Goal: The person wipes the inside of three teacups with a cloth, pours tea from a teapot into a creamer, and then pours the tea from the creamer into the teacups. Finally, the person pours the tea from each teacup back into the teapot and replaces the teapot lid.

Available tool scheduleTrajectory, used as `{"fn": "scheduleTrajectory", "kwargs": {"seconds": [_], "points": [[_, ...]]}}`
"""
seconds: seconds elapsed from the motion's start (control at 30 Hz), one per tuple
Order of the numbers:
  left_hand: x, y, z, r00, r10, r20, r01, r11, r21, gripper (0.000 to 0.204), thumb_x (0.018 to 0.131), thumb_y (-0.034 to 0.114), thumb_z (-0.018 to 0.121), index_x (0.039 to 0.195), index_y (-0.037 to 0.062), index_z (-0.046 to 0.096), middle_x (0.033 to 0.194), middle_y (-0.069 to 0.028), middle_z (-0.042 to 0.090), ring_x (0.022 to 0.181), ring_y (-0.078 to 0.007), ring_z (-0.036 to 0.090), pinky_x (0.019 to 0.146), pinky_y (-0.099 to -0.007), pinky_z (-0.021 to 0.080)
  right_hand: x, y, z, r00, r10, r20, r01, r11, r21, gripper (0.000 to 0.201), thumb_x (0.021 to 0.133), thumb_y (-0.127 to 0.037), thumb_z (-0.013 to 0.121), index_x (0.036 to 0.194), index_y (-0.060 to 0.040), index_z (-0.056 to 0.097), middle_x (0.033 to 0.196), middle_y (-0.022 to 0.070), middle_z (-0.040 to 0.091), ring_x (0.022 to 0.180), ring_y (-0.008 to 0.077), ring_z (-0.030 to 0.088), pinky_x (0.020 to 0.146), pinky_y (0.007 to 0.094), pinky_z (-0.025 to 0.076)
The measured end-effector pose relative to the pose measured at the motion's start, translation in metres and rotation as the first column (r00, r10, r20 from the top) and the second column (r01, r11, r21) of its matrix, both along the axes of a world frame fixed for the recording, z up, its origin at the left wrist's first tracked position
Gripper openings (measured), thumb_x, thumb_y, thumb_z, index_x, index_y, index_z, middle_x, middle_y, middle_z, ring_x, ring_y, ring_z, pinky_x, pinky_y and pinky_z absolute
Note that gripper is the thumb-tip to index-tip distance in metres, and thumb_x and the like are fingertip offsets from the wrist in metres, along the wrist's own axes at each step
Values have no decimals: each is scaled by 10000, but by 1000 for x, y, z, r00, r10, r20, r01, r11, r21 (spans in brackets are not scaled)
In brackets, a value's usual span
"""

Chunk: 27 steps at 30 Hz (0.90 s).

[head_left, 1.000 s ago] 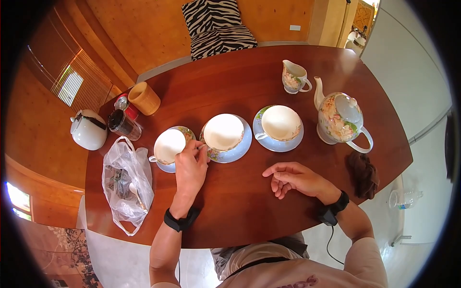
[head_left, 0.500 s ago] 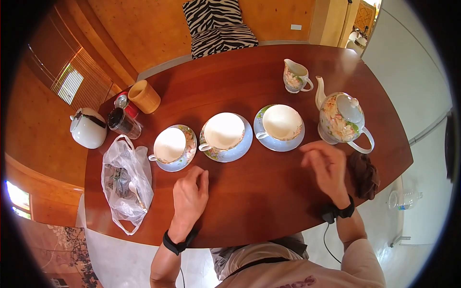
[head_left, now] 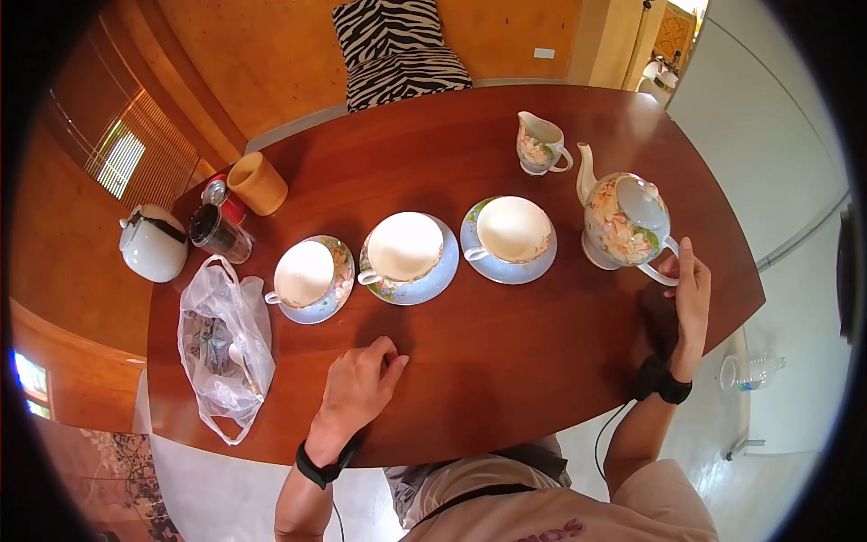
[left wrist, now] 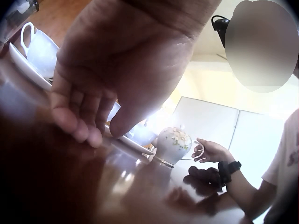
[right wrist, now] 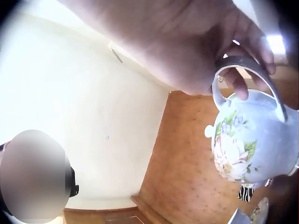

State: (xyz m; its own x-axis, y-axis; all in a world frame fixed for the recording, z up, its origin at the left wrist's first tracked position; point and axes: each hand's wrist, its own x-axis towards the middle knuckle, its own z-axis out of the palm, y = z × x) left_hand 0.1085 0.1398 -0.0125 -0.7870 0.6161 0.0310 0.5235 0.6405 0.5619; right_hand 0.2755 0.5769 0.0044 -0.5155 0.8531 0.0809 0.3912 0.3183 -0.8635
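Fingers of your right hand (head_left: 688,294) are hooked through the handle of the floral teapot (head_left: 623,219); the right wrist view shows them curled round that loop (right wrist: 243,70), so the hold looks made. The pot itself sits on the wooden table (head_left: 506,361) at your far right, lid on, spout turned away toward the small floral jug (head_left: 539,143); whether its base has left the wood cannot be told. Just beside your right wrist lies a dark brown cloth (head_left: 657,316), partly hidden by the arm. Your left hand (head_left: 359,384) rests on the table near the front edge, fingers loosely curled, holding nothing. Beyond it stand three cups on saucers in a row: left cup (head_left: 303,274), middle cup (head_left: 404,247), right cup (head_left: 513,229), the last nearest the pot. All three show pale, bare insides, so by my reading nothing is poured yet: cups laid out, pot taken in hand, every filling left to do. Further left lie a clear plastic bag (head_left: 224,348) with a spoon and dark contents, a white kettle-like pot (head_left: 152,244), a dark-lidded jar (head_left: 214,233), a red tin behind it and a wooden cup (head_left: 257,183). Zebra-striped cushion (head_left: 397,50) at the far side of the table.
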Motion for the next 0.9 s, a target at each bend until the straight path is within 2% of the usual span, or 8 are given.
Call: {"fn": "scheduleTrajectory", "kwargs": {"seconds": [0.03, 0.17, 0.27, 0.33, 0.43, 0.77, 0.83, 0.9], "points": [[-1, 0, -1, 1000, -7, -6, 7, 1000, -5, 146, 914, 131, 727, 870, 21, 641, 706, -165, 682, 634, -348, 680, 590, -424, 510, -5, -1, -7, 994, -23, -107, 22, 1000, -9, 621, 1057, -607, 475, 726, -93, 580, 766, 10, 647, 701, 82, 575, 579, 254, 431], [-2, 0, 0, 1000, -9, 9, 9, 1000, -7, 151, 911, 132, 730, 867, 22, 638, 701, -165, 679, 648, -347, 684, 600, -424, 515, -6, -3, -15, 980, -18, -198, 20, 1000, 3, 636, 1051, -628, 469, 717, -96, 566, 751, 13, 637, 638, 83, 553, 568, 243, 423], [-2, 0, -1, 1000, -7, 21, 7, 1000, -6, 155, 911, 135, 732, 866, 20, 637, 699, -166, 676, 644, -348, 678, 598, -426, 509, 1, -1, -8, 999, -10, 46, 3, 988, 154, 608, 1052, -613, 484, 734, -102, 564, 747, 16, 630, 582, 82, 544, 516, 221, 409], [-3, -1, 0, 1000, -19, 19, 19, 1000, -11, 157, 910, 140, 733, 868, 22, 638, 689, -165, 666, 626, -353, 664, 587, -429, 497, -2, -15, 6, 1000, -20, -5, 19, 993, -115, 586, 1050, -585, 511, 718, -105, 556, 689, 6, 594, 553, 82, 569, 463, 201, 417], [-3, 0, 2, 999, -24, 32, 24, 1000, -11, 180, 930, 172, 715, 858, 42, 614, 688, -178, 664, 654, -403, 656, 603, -488, 503, -13, -31, 14, 978, -59, -202, 20, 982, -188, 581, 1045, -525, 544, 729, -40, 606, 716, 39, 598, 541, 125, 540, 544, 270, 466], [-4, -5, -3, 999, -22, 31, 23, 1000, -4, 160, 927, 175, 717, 900, 36, 643, 701, -165, 666, 650, -363, 661, 603, -444, 495, 1, -4, -24, 916, 105, -388, -166, 978, -127, 580, 1086, -482, 497, 624, -131, 481, 557, -15, 460, 505, 118, 598, 501, 228, 500], [-5, -5, -1, 998, -25, 57, 26, 1000, -8, 159, 927, 178, 717, 908, 37, 644, 718, -166, 674, 666, -366, 667, 615, -445, 501, 5, -7, -25, 921, -11, -390, -34, 994, -108, 578, 1093, -472, 486, 627, -130, 471, 552, -17, 425, 487, 119, 579, 500, 232, 499], [-7, -6, -4, 998, -30, 60, 30, 1000, 4, 162, 929, 179, 716, 911, 35, 643, 722, -168, 675, 668, -365, 668, 617, -444, 501, 15, -10, -15, 912, 31, -410, -83, 991, -109, 548, 1073, -445, 542, 634, -120, 496, 560, -17, 441, 510, 122, 567, 531, 257, 488]]}}
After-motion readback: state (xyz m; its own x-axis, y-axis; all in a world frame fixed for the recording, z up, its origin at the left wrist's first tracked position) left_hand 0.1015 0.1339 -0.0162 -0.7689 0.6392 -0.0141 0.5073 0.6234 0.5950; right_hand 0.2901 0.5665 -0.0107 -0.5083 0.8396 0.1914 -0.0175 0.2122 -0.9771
